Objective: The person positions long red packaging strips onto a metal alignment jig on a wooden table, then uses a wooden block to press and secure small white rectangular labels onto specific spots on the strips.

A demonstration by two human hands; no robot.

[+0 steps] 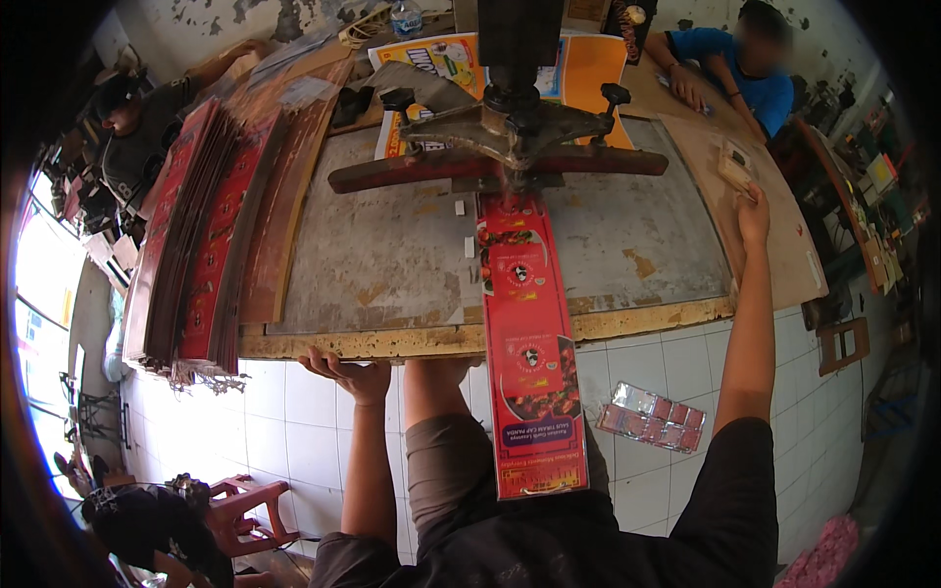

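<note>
A long red printed packaging strip [534, 358] lies lengthwise below the press head [510, 127]. Its near end hangs past the front edge of the grey work board [382, 265], over my lap. My left hand [345, 376] touches the wooden front edge left of the strip, fingers spread and holding nothing. Out at the right side of the table, my right hand [753, 216] has its fingers curled at the near end of a small tan block [733, 165] with a dark patch on top. Part of the strip's far end is hidden beneath the press.
Tall stacks of red printed strips [211, 235] stand on the left of the table. Behind the press lies a colourful printed sheet [596, 73]. A person in a blue shirt [735, 73] sits far right, another person [132, 127] far left. A silvery-red packet sheet [654, 416] is on the tiled floor.
</note>
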